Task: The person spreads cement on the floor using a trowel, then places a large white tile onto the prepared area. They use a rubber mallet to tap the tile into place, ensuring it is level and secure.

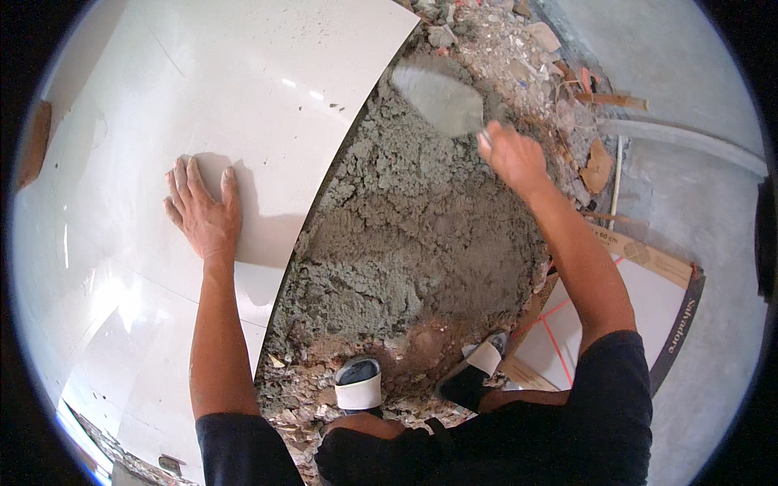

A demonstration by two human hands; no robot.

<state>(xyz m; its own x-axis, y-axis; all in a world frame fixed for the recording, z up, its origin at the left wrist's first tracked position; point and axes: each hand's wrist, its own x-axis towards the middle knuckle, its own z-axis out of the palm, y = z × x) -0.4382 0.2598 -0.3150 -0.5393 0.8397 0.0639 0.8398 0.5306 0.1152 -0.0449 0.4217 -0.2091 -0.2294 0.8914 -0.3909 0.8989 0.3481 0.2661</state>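
My left hand (204, 209) lies flat on a glossy white floor tile (267, 105), its fingers spread. In my right hand (515, 159) is a trowel, closed around its handle. The trowel's broad grey blade (442, 99) points to the far left, over the far part of a bed of wet grey mortar (381, 219); it is a little blurred, and I cannot tell if it touches the mortar. The mortar is rough at the far end and smoother in the middle. It runs along the right edge of the tiles.
My feet in slip-on sandals (358, 390) stand on rubble at the mortar's near end. A cardboard tile box (648, 300) lies at the right. Broken bits (597, 166), a wood strip (612, 100) and a pale pipe (685, 136) lie along the grey wall (673, 57). A brick (34, 144) sits far left.
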